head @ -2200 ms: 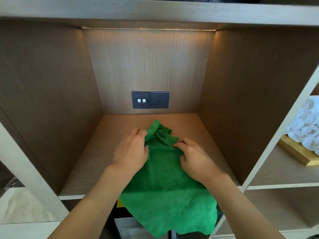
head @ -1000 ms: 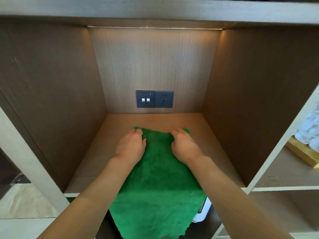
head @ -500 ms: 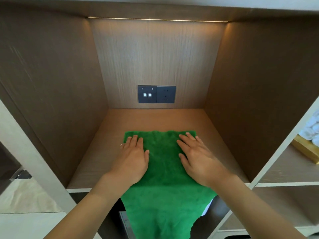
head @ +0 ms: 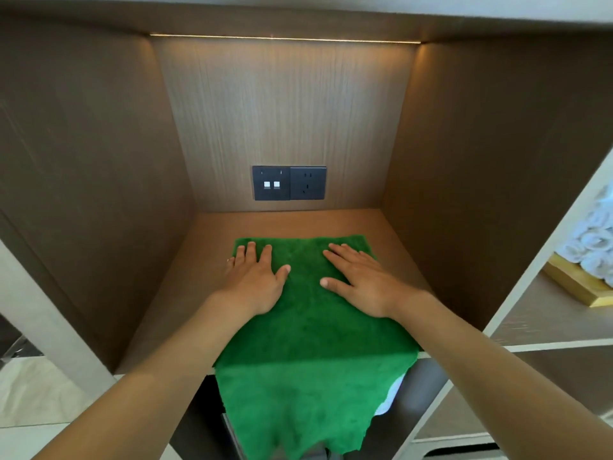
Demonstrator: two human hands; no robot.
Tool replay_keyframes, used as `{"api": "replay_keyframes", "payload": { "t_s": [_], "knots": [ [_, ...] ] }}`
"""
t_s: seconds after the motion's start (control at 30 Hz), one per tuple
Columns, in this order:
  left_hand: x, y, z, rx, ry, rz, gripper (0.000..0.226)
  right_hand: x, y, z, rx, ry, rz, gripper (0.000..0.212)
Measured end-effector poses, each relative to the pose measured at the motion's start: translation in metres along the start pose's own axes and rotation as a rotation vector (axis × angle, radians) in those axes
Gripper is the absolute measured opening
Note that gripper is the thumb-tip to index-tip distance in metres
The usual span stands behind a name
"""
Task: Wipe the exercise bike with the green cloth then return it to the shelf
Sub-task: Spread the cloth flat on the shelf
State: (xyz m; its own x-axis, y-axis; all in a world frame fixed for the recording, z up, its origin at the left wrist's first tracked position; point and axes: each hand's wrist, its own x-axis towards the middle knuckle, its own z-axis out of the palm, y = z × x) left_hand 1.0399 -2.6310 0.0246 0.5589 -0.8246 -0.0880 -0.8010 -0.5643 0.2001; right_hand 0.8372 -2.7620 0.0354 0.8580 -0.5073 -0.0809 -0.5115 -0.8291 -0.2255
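Flat hands (head: 257, 283) press fuzzy green cloth (head: 308, 330) onto shelf (head: 205, 247).

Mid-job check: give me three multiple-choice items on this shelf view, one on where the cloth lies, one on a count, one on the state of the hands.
1. Where does the green cloth lie?
A. wholly inside the shelf compartment
B. on the shelf board, its near part hanging over the front edge
C. on the tray of white rolled towels

2. How many dark wall plates sit on the back panel?
A. one
B. two, side by side
C. four

3. How are the hands?
A. both flat on the cloth
B. both bunching the cloth
C. both off the cloth

Answers: 1 B, the cloth drapes below the edge. 2 B, two adjoining plates show. 3 A, left hand and right hand lie with straight fingers.
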Motion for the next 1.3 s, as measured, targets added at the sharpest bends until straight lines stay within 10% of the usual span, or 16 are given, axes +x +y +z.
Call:
{"api": "replay_keyframes", "payload": {
  "t_s": [1.3],
  "knots": [
    [0.016, -0.005, -0.002, -0.05, 0.113, 0.036, 0.073, 0.005, -0.012, -0.007, 0.065, 0.023, -0.01, 0.062]
  ]
}}
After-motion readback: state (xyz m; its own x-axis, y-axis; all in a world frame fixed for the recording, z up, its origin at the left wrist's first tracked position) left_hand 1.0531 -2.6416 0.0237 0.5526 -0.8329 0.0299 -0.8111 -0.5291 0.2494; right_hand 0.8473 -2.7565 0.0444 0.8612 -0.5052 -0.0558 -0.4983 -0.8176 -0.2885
